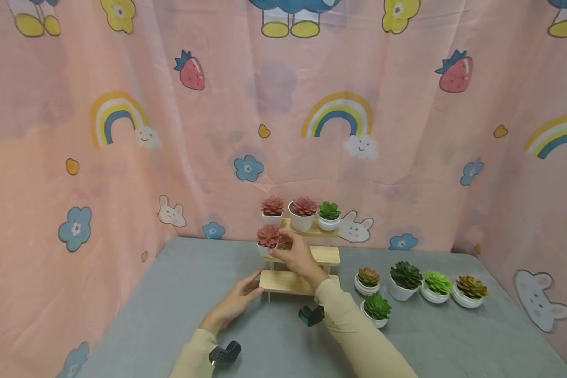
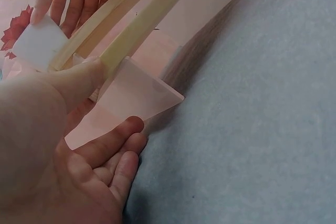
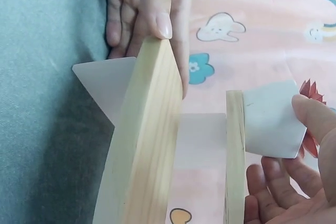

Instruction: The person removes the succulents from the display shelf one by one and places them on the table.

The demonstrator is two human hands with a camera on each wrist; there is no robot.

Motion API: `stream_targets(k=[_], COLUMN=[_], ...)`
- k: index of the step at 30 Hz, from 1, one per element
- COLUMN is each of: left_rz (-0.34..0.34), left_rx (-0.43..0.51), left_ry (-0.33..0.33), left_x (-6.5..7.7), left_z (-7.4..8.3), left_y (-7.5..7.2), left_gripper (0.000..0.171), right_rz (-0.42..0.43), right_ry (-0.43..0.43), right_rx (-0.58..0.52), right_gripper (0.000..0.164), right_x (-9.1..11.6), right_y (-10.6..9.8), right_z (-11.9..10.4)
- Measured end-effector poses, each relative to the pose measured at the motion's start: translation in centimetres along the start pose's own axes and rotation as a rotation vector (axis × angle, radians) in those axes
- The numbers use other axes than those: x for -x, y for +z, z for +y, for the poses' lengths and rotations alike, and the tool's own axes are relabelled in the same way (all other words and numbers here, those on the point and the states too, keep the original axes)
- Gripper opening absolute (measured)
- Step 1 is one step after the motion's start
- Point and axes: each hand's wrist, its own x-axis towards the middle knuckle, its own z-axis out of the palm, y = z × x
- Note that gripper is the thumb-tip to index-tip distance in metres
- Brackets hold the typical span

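Observation:
A tiered wooden stand (image 1: 283, 282) with pale translucent supports stands on the table. My right hand (image 1: 298, 257) pinches a small white pot (image 3: 273, 119) holding a reddish succulent (image 1: 269, 235), with the thumb at its rim. In the right wrist view the pot's base is right at the middle plank (image 3: 235, 156), at its left end. My left hand (image 1: 236, 299) steadies the left end of the bottom plank (image 2: 131, 35), thumb on the wood and fingers along the translucent support (image 2: 131, 95). On the top tier are two reddish succulents (image 1: 272, 206) (image 1: 304, 214) and a green succulent (image 1: 329, 214).
Right of the stand, several potted succulents sit on the grey table (image 1: 170, 294): an orange-green one (image 1: 368, 278), a dark green one (image 1: 405, 278), a bright green one (image 1: 436, 286), a brownish one (image 1: 471, 291) and a green one (image 1: 377, 308). Behind hangs a pink patterned curtain (image 1: 227, 115).

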Motion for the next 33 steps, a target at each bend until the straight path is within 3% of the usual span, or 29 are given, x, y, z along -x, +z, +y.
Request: stream_targets(k=[7,18,33], left_rz=[0.006,0.018,0.023], left_rx=[0.004,0.0,-0.032], left_ry=[-0.002,-0.015,-0.014], left_x=[-0.2,0.1,0.1], left_z=[0.3,0.1,0.2], left_y=[-0.2,0.2,0.0], left_gripper=[0.066,0.065,0.065], right_rz=[-0.028,-0.063,-0.076], right_ry=[-0.018,-0.025,-0.112], right_rx=[-0.001,0.027,0.091], right_gripper=[0.052,0.053,0.054], right_x=[0.2,3.0,6.1], right_y=[-0.3,-2.0,-4.2], right_z=[-0.1,-0.8,-1.4])
